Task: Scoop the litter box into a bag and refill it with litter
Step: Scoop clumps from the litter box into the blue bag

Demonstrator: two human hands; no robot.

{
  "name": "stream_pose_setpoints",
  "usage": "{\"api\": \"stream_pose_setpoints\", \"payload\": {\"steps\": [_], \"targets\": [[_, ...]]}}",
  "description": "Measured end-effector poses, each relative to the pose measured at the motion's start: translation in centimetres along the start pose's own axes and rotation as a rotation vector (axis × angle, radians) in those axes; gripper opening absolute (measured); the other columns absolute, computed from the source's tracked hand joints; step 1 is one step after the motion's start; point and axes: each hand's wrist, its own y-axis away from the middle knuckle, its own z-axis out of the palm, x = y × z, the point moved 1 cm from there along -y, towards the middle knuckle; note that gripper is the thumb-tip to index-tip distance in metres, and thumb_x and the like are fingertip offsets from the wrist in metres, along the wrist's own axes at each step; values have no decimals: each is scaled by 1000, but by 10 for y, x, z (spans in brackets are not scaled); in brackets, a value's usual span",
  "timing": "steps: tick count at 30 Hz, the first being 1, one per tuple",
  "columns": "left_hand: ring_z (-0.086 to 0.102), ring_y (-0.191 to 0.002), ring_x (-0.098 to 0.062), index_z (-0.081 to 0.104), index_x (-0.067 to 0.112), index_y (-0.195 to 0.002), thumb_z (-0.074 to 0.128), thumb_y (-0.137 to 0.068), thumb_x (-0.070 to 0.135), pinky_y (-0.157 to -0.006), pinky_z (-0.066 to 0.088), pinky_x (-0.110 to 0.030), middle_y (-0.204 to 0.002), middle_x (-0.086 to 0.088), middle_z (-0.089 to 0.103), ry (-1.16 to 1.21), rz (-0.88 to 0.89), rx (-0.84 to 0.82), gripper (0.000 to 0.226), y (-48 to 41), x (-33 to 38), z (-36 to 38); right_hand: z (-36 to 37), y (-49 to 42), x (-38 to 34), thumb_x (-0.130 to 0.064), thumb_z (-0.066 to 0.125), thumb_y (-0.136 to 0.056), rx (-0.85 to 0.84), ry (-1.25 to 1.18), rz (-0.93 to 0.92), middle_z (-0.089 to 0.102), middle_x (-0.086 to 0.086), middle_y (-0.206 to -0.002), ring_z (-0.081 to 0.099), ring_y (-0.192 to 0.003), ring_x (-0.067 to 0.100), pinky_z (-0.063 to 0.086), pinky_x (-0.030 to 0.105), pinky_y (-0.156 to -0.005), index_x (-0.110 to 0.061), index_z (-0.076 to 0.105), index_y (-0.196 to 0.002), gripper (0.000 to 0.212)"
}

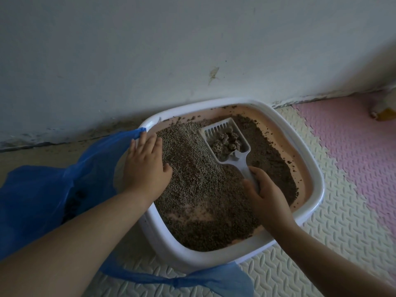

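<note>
A white-rimmed litter box with a pink inside stands against the wall, holding brown-grey litter. My right hand is shut on the handle of a white slotted scoop, which carries a clump of soiled litter above the far side of the box. My left hand lies flat on the box's left rim, fingers together, pressing the edge of a blue plastic bag against it. The bag hangs open to the left of the box; dark clumps show inside.
A white wall rises right behind the box. Cream and pink foam floor mats lie to the right and in front. A small yellow-and-white object sits at the far right by the wall. A blue bag handle trails in front.
</note>
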Motion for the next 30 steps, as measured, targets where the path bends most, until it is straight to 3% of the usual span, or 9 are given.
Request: {"api": "stream_pose_setpoints", "payload": {"steps": [6, 12, 17, 22, 30], "targets": [[-7, -147, -22, 16, 10, -151, 42, -93, 37, -119, -4, -38, -159, -7, 10, -3, -3, -4, 69, 0, 0, 0, -5, 2, 6, -35, 53, -94, 12, 41, -13, 63, -15, -80, 59, -68, 0, 51, 33, -63, -31, 53, -121, 27], [-7, -147, -22, 17, 9, -151, 42, -93, 36, -119, -4, -39, -159, -7, 11, -3, -4, -4, 68, 0, 0, 0, -5, 5, 7, -34, 53, -94, 4, 35, -26, 61, -18, -81, 58, -72, -5, 45, 22, -60, -30, 53, -123, 29], [-7, -147, -22, 17, 10, -151, 42, -93, 36, -119, -5, -38, -159, -7, 11, -1, -4, -12, 68, 0, -1, 1, -5, 7, 5, -32, 54, -94, 1, 6, -47, 64, -13, -81, 60, -69, 3, 53, 34, -63, -33, 52, -119, 25], [-3, -147, -23, 19, 9, -150, 43, -93, 36, -120, -2, -39, -159, -8, 14, 18, -1, -7, 67, 1, -1, 0, -8, 11, 2, -30, 56, -93, 6, -17, -65, 64, -12, -81, 60, -69, 4, 51, 30, -61, -39, 51, -115, 24], [0, -147, -21, 19, 10, -150, 42, -95, 31, -119, -2, -36, -159, -6, 13, 117, -6, 3, 63, 6, -1, -7, -16, 18, -3, -27, 57, -93, -17, -95, -39, 63, -13, -84, 59, -73, 0, 46, 23, -65, -33, 56, -114, 22]]}}
